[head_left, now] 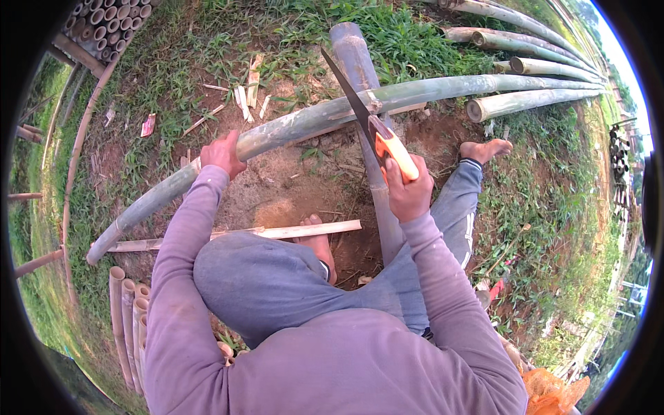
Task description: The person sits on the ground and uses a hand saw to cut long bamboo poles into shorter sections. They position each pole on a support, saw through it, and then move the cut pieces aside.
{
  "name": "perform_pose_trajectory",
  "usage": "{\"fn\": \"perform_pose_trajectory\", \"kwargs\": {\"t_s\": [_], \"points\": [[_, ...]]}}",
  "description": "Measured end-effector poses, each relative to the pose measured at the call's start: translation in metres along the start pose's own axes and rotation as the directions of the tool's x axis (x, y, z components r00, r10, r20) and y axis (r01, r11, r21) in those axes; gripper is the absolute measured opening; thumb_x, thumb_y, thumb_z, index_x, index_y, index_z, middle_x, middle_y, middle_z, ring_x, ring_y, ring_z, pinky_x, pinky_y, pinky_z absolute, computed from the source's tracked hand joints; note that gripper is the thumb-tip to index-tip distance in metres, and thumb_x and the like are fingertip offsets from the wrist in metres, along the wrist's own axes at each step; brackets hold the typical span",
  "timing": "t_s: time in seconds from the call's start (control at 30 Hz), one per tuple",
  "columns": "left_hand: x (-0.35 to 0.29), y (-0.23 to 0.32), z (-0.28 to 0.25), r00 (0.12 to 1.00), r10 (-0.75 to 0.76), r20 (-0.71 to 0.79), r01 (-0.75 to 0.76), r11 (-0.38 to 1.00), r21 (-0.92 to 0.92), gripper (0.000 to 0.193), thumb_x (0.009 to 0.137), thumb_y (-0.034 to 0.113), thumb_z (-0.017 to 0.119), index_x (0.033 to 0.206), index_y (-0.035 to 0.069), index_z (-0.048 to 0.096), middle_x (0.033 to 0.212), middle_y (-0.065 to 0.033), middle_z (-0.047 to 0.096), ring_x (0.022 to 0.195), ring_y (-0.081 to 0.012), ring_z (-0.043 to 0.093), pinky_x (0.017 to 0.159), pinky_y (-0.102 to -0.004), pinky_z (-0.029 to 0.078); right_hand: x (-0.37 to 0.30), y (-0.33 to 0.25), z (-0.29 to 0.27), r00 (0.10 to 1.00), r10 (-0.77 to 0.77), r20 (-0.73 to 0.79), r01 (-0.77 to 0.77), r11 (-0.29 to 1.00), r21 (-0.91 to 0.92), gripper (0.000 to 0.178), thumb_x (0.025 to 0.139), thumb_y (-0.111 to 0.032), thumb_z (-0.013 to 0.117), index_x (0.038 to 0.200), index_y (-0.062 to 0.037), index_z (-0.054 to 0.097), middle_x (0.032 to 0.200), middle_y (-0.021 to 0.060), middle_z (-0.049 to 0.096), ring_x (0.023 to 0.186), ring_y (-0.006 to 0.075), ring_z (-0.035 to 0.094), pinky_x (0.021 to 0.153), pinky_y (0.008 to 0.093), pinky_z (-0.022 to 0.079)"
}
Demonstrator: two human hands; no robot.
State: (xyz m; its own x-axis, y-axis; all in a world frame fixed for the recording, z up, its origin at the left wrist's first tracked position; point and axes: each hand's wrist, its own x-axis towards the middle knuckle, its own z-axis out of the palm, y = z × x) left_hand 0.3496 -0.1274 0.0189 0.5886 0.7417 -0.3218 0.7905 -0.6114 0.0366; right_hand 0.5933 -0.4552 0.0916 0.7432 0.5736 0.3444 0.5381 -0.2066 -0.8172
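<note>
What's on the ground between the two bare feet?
In the head view, a grey pole runs between the left foot and the right foot, over bare reddish soil.

Bare dirt (290,187) below bamboo pole (297,124); grey post (360,62) crossing.

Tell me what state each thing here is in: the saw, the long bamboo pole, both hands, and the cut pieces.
Hand saw: blade set across the pole, orange handle gripped.
Long bamboo pole: whole, lying across a thicker support pole.
Left hand: closed on the pole.
Right hand: closed on the saw handle.
Cut bamboo pieces: bundled on the ground.
</note>
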Motion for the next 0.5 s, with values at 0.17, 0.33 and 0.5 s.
{"fn": "perform_pose_trajectory", "kwargs": {"t_s": [0.17,0.33,0.5], "points": [[-0.004,0.001,-0.006,1.0,-0.017,0.002,0.017,1.0,-0.003,0.07,0.075,0.034,0.092,0.132,0.017,0.057,0.123,-0.0135,0.074,0.117,-0.0351,0.073,0.098,-0.0476,0.055,0.022,0.007,0.025,0.998,0.064,0.007,-0.064,0.996,0.059,0.023,0.098,-0.017,0.08,0.107,-0.0002,0.067,0.076,0.0092,0.071,0.065,0.015,0.066,0.062,0.034,0.053],[-0.005,-0.012,0.003,1.0,-0.01,-0.019,0.009,1.0,-0.014,0.069,0.074,0.033,0.093,0.13,0.017,0.057,0.122,-0.0136,0.074,0.117,-0.0351,0.072,0.098,-0.0482,0.055,-0.114,-0.022,-0.09,0.985,0.164,0.052,-0.165,0.986,0.009,0.023,0.099,-0.01,0.077,0.113,0.0046,0.067,0.091,0.0134,0.077,0.077,0.0175,0.075,0.071,0.0317,0.058],[-0.002,0.0,0.005,1.0,-0.015,-0.014,0.015,1.0,-0.005,0.069,0.073,0.033,0.093,0.13,0.018,0.058,0.121,-0.0136,0.074,0.115,-0.0347,0.073,0.097,-0.048,0.055,-0.091,0.007,-0.058,0.996,0.092,0.01,-0.092,0.996,0.021,0.023,0.099,-0.01,0.077,0.112,0.005,0.067,0.092,0.0133,0.078,0.081,0.0184,0.077,0.074,0.0309,0.06]]}}
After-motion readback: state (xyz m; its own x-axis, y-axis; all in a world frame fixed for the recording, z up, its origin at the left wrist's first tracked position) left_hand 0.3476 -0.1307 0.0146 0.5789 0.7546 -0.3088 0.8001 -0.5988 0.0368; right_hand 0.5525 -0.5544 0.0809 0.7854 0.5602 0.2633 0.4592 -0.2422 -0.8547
